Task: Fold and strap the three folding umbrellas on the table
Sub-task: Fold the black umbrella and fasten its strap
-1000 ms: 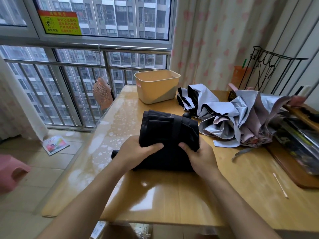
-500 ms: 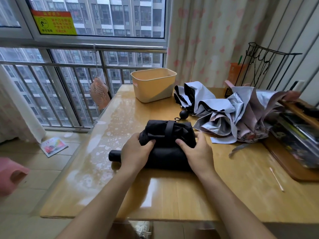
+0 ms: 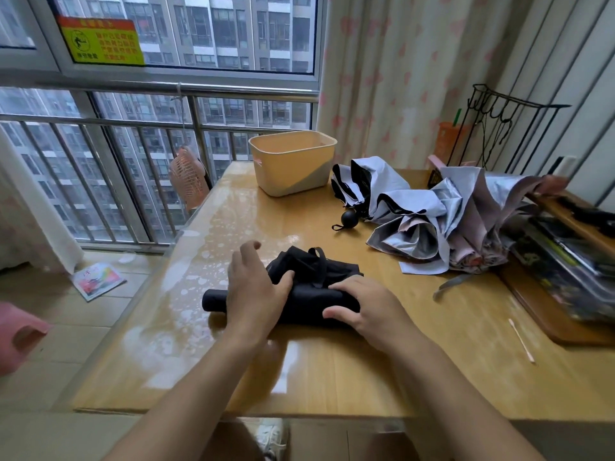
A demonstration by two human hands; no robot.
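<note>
Both forearms bare, reaching fwd from bottom of view, converging toward centre. Left hand: palm down, wrist slightly raised, fingers spread and half-extended, index tip lifted clear, thumb angled inward to the right. Right hand: palm down, flatter, fingers curled to the left w/ tips pointing toward left hand, thumb tucked along near side. Neither hand makes a fist; both lie loose, pressing down rather than gripping. Hands just beside each other, not touching.
</note>
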